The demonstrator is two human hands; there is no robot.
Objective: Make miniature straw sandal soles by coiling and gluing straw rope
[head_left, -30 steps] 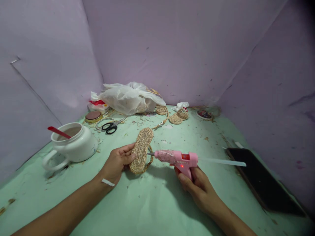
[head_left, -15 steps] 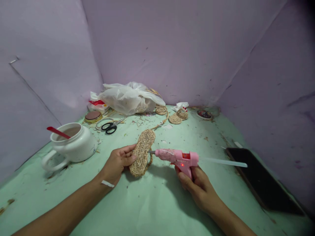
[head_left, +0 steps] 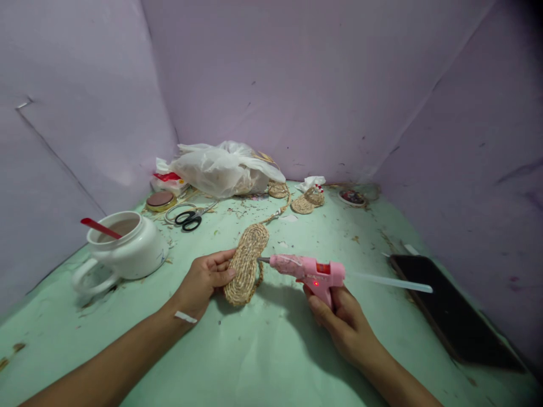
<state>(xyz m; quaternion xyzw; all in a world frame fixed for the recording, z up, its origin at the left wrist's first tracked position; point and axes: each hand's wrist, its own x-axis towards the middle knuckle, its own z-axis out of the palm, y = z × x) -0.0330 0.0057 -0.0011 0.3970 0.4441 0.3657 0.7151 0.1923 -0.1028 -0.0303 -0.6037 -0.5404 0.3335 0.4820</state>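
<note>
My left hand (head_left: 208, 278) pinches the left edge of a coiled, sole-shaped piece of braided straw (head_left: 247, 265), which is tilted up off the table. From its far end a straw braid (head_left: 271, 217) runs back toward a plastic bag; a short loop of braid also shows at its lower right edge. My right hand (head_left: 339, 316) is wrapped round the handle of a pink hot glue gun (head_left: 305, 268) with its red light lit. The metal nozzle meets the right edge of the straw piece, near its middle. A clear glue stick (head_left: 394, 281) sticks out of the gun's back.
On the left stand a white mug (head_left: 131, 249) with a red stick in it, black-handled scissors (head_left: 190, 219) and a round lidded jar (head_left: 160, 200). A white plastic bag (head_left: 224, 169) and a small straw slipper (head_left: 306, 202) lie at the back. A dark phone (head_left: 449, 311) lies right.
The glue gun has shifted very slightly to the right, its nozzle still at the straw edge. The straw piece has barely moved. Both hands keep their hold.
</note>
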